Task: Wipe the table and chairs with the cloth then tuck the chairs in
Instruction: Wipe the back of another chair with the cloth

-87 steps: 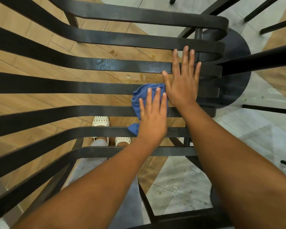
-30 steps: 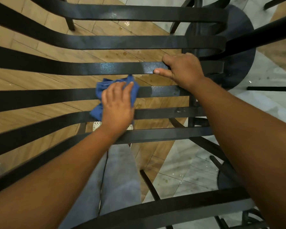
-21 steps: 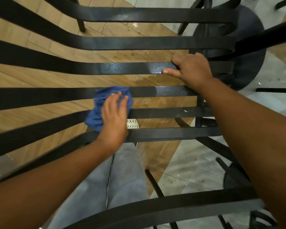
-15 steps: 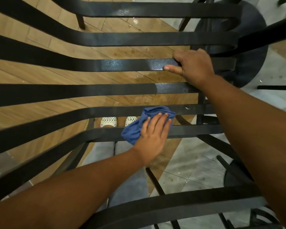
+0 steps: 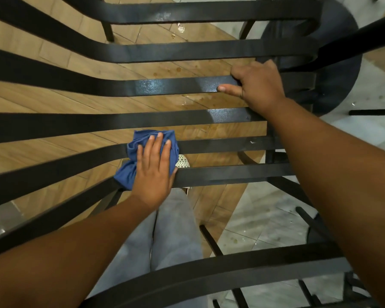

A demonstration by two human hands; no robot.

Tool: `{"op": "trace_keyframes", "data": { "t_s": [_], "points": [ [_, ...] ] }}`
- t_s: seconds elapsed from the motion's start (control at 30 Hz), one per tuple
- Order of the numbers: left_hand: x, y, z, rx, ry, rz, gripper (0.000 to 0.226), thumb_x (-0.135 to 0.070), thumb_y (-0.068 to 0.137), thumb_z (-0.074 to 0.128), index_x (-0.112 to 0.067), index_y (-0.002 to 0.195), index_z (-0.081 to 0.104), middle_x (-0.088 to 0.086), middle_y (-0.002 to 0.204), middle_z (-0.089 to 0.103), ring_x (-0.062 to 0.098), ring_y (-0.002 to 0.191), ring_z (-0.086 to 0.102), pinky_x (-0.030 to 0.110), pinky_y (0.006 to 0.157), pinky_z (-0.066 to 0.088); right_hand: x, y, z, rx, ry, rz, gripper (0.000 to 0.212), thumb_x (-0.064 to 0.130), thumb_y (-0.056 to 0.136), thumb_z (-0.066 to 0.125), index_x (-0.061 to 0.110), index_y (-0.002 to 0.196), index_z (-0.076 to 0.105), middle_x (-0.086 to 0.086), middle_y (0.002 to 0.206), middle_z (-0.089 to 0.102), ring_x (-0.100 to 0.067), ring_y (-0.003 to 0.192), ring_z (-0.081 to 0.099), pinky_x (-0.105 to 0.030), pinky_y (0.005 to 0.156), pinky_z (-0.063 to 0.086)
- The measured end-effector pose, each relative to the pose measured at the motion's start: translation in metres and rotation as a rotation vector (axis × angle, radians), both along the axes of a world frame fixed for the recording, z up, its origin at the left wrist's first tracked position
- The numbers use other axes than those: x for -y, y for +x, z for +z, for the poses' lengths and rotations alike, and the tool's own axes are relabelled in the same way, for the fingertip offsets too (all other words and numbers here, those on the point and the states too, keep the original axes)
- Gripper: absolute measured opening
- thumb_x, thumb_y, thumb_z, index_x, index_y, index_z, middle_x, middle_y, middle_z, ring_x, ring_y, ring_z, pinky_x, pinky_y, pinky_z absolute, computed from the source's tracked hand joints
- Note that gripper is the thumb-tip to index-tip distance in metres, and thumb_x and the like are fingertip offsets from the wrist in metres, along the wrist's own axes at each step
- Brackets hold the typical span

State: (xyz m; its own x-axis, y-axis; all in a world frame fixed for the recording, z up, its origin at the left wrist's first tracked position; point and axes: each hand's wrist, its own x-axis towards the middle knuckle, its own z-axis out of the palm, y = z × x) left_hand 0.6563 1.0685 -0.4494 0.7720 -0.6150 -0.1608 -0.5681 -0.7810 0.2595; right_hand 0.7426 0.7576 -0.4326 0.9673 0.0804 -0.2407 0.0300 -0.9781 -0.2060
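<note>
Left hand (image 5: 152, 172), fingers flat, presses our blue cloth (image 5: 142, 158) onto the black chair's (image 5: 98, 156) slats; right hand (image 5: 257, 85) grips a farther slat, fingers curled around it.

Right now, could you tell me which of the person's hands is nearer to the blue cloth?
Left. The left hand presses flat on the blue cloth against the chair slats; the right hand grips a slat farther up and right, apart from the cloth.
</note>
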Motion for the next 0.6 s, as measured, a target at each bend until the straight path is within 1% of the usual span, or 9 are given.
{"op": "trace_keyframes", "data": {
  "t_s": [0.1, 0.2, 0.23, 0.3, 0.37, 0.43, 0.47, 0.53, 0.6],
  "points": [
    [0.020, -0.009, -0.002, 0.017, -0.015, -0.067, 0.060, -0.034, 0.093, 0.031, 0.000, 0.141, 0.021, 0.018, 0.146, 0.018, 0.033, 0.141, 0.007, 0.047, 0.113, 0.000, -0.002, 0.000, -0.002, -0.021, -0.045, -0.001, 0.055, 0.068, 0.085, 0.026, 0.018, 0.083, 0.049, -0.001, 0.078, 0.049, -0.029, 0.083, 0.054, -0.040, 0.083, 0.031],
    [0.056, -0.020, 0.001, 0.020, -0.016, -0.211, 0.062, -0.037, 0.090, 0.030, -0.002, 0.141, 0.022, 0.019, 0.146, 0.020, 0.034, 0.137, 0.016, 0.047, 0.114, -0.004, -0.006, -0.001, 0.003, -0.027, -0.068, -0.025, 0.055, 0.066, 0.087, 0.027, 0.017, 0.090, 0.052, -0.007, 0.089, 0.056, -0.030, 0.095, 0.052, -0.043, 0.089, 0.031],
    [0.067, -0.022, 0.006, -0.019, -0.042, -0.225, 0.065, -0.040, 0.089, 0.032, -0.002, 0.141, 0.023, 0.019, 0.147, 0.021, 0.033, 0.137, 0.018, 0.046, 0.114, -0.004, -0.009, -0.002, 0.005, -0.058, -0.072, -0.054, 0.057, 0.065, 0.088, 0.028, 0.016, 0.099, 0.054, -0.011, 0.101, 0.057, -0.031, 0.104, 0.049, -0.044, 0.092, 0.029],
    [0.074, -0.017, 0.015, -0.206, -0.177, -0.204, 0.068, -0.044, 0.088, 0.038, -0.004, 0.142, 0.028, 0.019, 0.149, 0.024, 0.031, 0.138, 0.015, 0.045, 0.115, 0.000, -0.020, -0.007, 0.012, -0.122, -0.070, -0.148, 0.053, 0.057, 0.092, 0.036, 0.017, 0.124, 0.052, -0.015, 0.128, 0.047, -0.033, 0.123, 0.037, -0.046, 0.100, 0.024],
    [0.059, -0.002, 0.025, -0.399, -0.323, -0.157, 0.062, -0.040, 0.089, 0.042, -0.007, 0.141, 0.033, 0.018, 0.148, 0.025, 0.030, 0.137, 0.019, 0.048, 0.116, 0.012, -0.042, -0.025, 0.021, -0.058, -0.054, -0.189, 0.050, 0.043, 0.094, 0.046, 0.019, 0.137, 0.045, -0.017, 0.143, 0.037, -0.035, 0.131, 0.032, -0.049, 0.103, 0.023],
    [0.037, 0.020, 0.031, -0.333, -0.370, -0.032, 0.049, -0.031, 0.090, 0.042, -0.008, 0.132, 0.041, 0.018, 0.139, 0.032, 0.032, 0.128, 0.031, 0.055, 0.109, 0.028, -0.073, -0.053, 0.030, 0.106, 0.073, -0.106, 0.052, 0.041, 0.089, 0.049, 0.016, 0.134, 0.047, -0.021, 0.141, 0.041, -0.035, 0.129, 0.035, -0.054, 0.101, 0.029],
    [0.027, 0.032, 0.032, -0.257, -0.328, 0.051, 0.045, -0.027, 0.090, 0.041, -0.007, 0.129, 0.044, 0.020, 0.136, 0.036, 0.032, 0.126, 0.033, 0.056, 0.108, 0.028, -0.090, -0.069, 0.030, 0.137, 0.151, -0.022, 0.054, 0.045, 0.087, 0.047, 0.016, 0.133, 0.047, -0.022, 0.140, 0.043, -0.034, 0.128, 0.034, -0.055, 0.101, 0.030],
    [0.012, 0.055, 0.032, -0.152, -0.196, 0.139, 0.045, -0.023, 0.090, 0.039, -0.006, 0.131, 0.045, 0.021, 0.137, 0.039, 0.032, 0.129, 0.032, 0.053, 0.110, 0.021, -0.119, -0.092, 0.029, 0.039, 0.216, 0.126, 0.067, 0.054, 0.086, 0.043, 0.017, 0.141, 0.036, -0.024, 0.145, 0.035, -0.034, 0.134, 0.024, -0.053, 0.108, 0.021],
    [0.007, 0.069, 0.028, -0.106, -0.107, 0.077, 0.048, -0.023, 0.090, 0.040, -0.008, 0.136, 0.042, 0.020, 0.142, 0.037, 0.032, 0.133, 0.027, 0.053, 0.110, 0.017, -0.140, -0.100, 0.024, -0.147, 0.165, 0.161, 0.084, 0.065, 0.084, 0.043, 0.021, 0.150, 0.016, -0.024, 0.155, 0.012, -0.038, 0.143, 0.004, -0.055, 0.112, 0.001]
  ]
}}
